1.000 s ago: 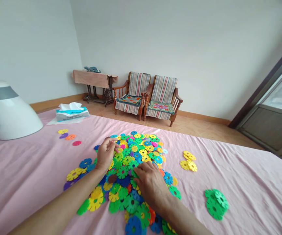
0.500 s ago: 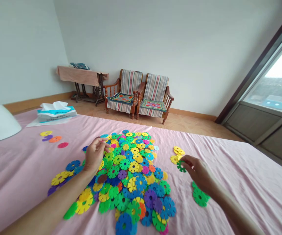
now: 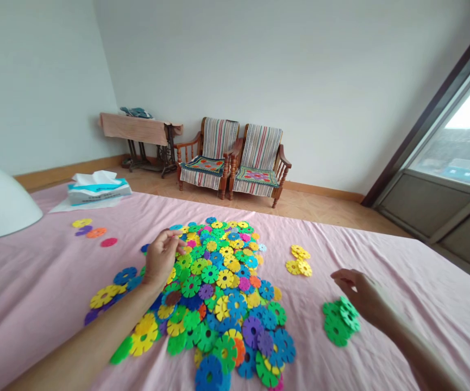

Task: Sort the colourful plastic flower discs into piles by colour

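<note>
A broad heap of colourful slotted plastic flower discs (image 3: 210, 274) spreads over the pink cloth. My left hand (image 3: 162, 258) is over the heap's left side, its fingers curled together. Whatever they may pinch is too small or hidden to name. Off to the right, my right hand (image 3: 361, 293) hovers with thumb and fingers apart and nothing in them. Just below and left of it lies a small cluster of green discs (image 3: 340, 320), one tilted on top. Several yellow discs (image 3: 299, 260) form another group between the heap and my right hand.
Loose yellow, purple, orange and pinkish-red discs (image 3: 108, 242) lie at the left. Behind them is a tissue box (image 3: 100, 193), near a white rounded object (image 3: 4, 203) at the left edge. Two wooden armchairs (image 3: 259, 157) and a cloth-covered sewing table (image 3: 132, 127) stand beyond.
My right hand has moved right and let go of a green disc, which now rests on the green cluster. The left hand stays over the heap. The view has shifted slightly.
</note>
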### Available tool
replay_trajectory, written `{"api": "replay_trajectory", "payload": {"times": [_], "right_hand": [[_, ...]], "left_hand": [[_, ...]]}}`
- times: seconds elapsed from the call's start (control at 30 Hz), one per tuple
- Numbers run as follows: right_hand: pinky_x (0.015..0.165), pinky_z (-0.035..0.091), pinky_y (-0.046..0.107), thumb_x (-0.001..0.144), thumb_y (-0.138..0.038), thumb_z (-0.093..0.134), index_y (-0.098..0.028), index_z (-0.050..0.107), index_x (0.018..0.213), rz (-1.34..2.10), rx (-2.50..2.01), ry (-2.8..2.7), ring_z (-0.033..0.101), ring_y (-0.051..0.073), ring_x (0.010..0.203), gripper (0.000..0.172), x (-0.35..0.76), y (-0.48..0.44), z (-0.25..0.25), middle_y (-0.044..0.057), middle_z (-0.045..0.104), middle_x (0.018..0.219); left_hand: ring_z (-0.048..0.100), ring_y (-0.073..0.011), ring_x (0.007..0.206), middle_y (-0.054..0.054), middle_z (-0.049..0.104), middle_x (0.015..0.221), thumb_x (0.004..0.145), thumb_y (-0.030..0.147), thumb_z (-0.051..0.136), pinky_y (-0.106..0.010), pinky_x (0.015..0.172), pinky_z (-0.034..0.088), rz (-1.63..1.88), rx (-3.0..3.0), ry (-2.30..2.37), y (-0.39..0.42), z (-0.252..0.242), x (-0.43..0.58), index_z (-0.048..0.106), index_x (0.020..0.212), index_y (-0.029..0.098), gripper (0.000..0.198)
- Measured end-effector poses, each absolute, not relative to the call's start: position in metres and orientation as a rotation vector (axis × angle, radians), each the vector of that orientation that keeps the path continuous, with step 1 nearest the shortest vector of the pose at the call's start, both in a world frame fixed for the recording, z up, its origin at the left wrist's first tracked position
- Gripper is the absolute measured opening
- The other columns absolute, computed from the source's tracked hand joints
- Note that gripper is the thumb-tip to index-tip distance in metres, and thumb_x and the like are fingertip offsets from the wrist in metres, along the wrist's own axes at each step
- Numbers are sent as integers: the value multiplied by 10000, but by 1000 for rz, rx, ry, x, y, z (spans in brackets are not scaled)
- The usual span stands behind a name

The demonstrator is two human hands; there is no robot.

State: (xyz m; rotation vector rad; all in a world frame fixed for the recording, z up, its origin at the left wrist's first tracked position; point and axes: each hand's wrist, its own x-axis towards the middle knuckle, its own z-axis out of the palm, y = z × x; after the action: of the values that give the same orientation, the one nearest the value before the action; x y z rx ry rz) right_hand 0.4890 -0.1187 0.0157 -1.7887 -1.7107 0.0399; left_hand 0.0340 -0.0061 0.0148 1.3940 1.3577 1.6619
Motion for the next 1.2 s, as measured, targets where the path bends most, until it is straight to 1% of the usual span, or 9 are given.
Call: {"api": "replay_trajectory", "payload": {"times": [0.1, 0.2, 0.33, 0.5, 0.6, 0.8, 0.93, 1.07, 1.2], "right_hand": [[615, 459, 316, 855, -325, 449, -203, 661, 797, 163, -1718, -1843, 618, 201, 671, 252, 436, -109, 23, 67, 667, 742], [659, 464, 300, 872, -296, 472, -203, 657, 852, 279, -1553, -2010, 617, 181, 717, 208, 373, -105, 33, 48, 663, 793], [750, 463, 323, 892, -231, 490, -201, 667, 962, 330, -1370, -2138, 597, 201, 854, 193, 300, -104, 47, 71, 655, 888], [892, 411, 362, 870, -110, 490, -229, 588, 1191, 272, -1205, -2342, 531, 217, 1038, 356, 248, -94, 57, 67, 631, 1156], [940, 359, 383, 849, -85, 505, -237, 548, 1229, 207, -1162, -2461, 493, 225, 1127, 411, 236, -88, 55, 49, 586, 1272], [866, 352, 349, 885, -89, 482, -221, 589, 1104, 112, -1199, -2470, 563, 188, 965, 278, 230, -86, 45, 37, 661, 1099], [777, 368, 309, 886, -85, 477, -196, 619, 978, 27, -1269, -2352, 560, 182, 828, 203, 236, -89, 43, 36, 665, 869], [698, 384, 269, 905, -99, 412, -180, 623, 886, 34, -1404, -2101, 548, 178, 769, 227, 270, -94, 50, 50, 626, 792], [693, 404, 274, 914, -206, 384, -186, 631, 836, 73, -1531, -1991, 566, 181, 754, 260, 339, -100, 53, 51, 622, 771]], "left_hand": [[583, -135, 483, -5, 641, 636, 782, 366, 544, -249, 514, 461, 1664, 1394, 1353, -6, 14, 34, 589, 896, 159, 241], [584, -138, 473, -2, 636, 624, 786, 369, 539, -251, 503, 460, 1668, 1391, 1350, -7, 14, 34, 586, 892, 158, 241], [585, -143, 465, 0, 635, 614, 775, 371, 545, -254, 496, 460, 1674, 1382, 1345, -8, 15, 35, 585, 890, 155, 248], [587, -147, 469, -6, 642, 623, 777, 400, 546, -262, 508, 463, 1682, 1379, 1344, -9, 15, 36, 585, 888, 153, 274], [587, -146, 469, -2, 639, 619, 776, 402, 550, -259, 509, 462, 1682, 1382, 1341, -9, 16, 36, 585, 891, 156, 274], [581, -140, 466, 1, 636, 612, 775, 377, 545, -252, 505, 461, 1673, 1387, 1342, -9, 16, 36, 590, 880, 160, 245], [585, -140, 474, -5, 644, 629, 778, 367, 543, -253, 509, 463, 1664, 1389, 1345, -8, 15, 35, 589, 888, 160, 239], [586, -144, 481, -7, 646, 626, 766, 364, 554, -256, 513, 463, 1664, 1392, 1350, -7, 15, 35, 597, 890, 160, 242], [584, -140, 483, 0, 637, 629, 766, 358, 548, -252, 515, 458, 1657, 1387, 1350, -8, 16, 35, 596, 882, 163, 231]]}}
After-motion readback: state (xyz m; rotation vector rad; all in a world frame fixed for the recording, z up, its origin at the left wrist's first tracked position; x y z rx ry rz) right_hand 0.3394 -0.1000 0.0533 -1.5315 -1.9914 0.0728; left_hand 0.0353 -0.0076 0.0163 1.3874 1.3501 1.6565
